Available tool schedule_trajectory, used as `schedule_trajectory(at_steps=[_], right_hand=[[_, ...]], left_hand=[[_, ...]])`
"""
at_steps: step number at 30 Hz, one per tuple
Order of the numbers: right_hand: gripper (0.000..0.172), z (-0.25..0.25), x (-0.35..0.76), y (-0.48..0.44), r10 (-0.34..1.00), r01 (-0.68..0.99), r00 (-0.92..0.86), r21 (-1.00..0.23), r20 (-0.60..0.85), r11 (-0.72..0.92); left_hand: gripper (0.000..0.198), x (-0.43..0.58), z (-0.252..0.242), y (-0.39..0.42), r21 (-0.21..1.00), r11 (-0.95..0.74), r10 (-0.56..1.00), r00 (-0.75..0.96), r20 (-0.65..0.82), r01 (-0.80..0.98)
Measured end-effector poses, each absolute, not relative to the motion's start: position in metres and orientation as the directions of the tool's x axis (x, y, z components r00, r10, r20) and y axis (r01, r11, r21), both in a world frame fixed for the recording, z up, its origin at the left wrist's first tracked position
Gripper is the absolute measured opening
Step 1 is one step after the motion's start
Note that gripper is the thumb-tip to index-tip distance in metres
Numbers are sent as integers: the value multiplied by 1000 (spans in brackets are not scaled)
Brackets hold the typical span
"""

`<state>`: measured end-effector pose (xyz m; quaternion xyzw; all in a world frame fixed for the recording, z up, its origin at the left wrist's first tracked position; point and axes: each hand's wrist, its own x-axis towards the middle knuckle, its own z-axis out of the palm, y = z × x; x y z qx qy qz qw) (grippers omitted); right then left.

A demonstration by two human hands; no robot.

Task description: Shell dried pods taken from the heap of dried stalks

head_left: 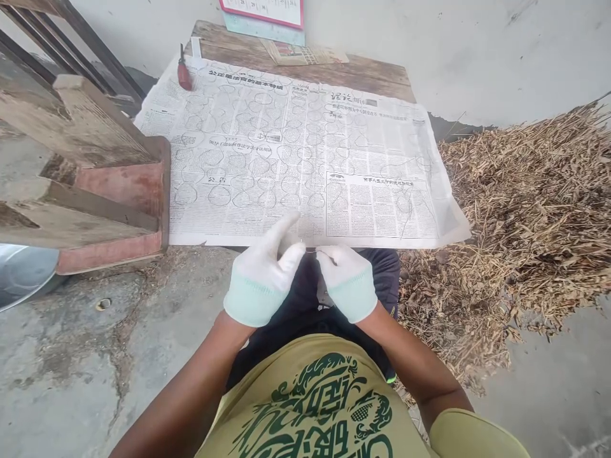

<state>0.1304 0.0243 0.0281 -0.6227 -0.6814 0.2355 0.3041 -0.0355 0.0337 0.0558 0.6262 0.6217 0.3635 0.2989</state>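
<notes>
Both hands wear white knit gloves with pale green cuffs, just off the front edge of the newspaper (248, 226). My left hand (265, 270) stretches its index finger over the paper; its thumb presses against the curled fingers at one end of a thin wire (310, 250). On the other side, my right hand (347, 277) pinches that wire between thumb and fingers. The strand is very fine, and its ends are hard to make out. Many round, wire-like loops (219, 195) lie in rows across the newspaper. Looser, longer strands (405, 213) show at its right side.
The newspaper covers a wooden table (382, 73). A red-handled screwdriver-like tool (184, 75) lies at the back left, near a folded paper (305, 54) and a calendar (262, 22). Wooden chair parts (114, 184) and a metal basin (23, 273) stand left; dried stalks (534, 222) lie right.
</notes>
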Motion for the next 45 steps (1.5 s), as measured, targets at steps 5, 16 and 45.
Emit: schedule_trajectory(at_steps=[5, 16, 45], right_hand=[[32, 29, 130, 23, 978, 857, -126, -478, 168, 192], [36, 24, 129, 23, 963, 848, -165, -468, 213, 249], [29, 16, 116, 12, 947, 909, -320, -273, 25, 315]], left_hand=[[58, -39, 65, 40, 662, -127, 991, 122, 54, 739], [33, -51, 41, 57, 655, -341, 911, 408, 54, 674], [16, -28, 10, 42, 961, 147, 989, -10, -149, 234]])
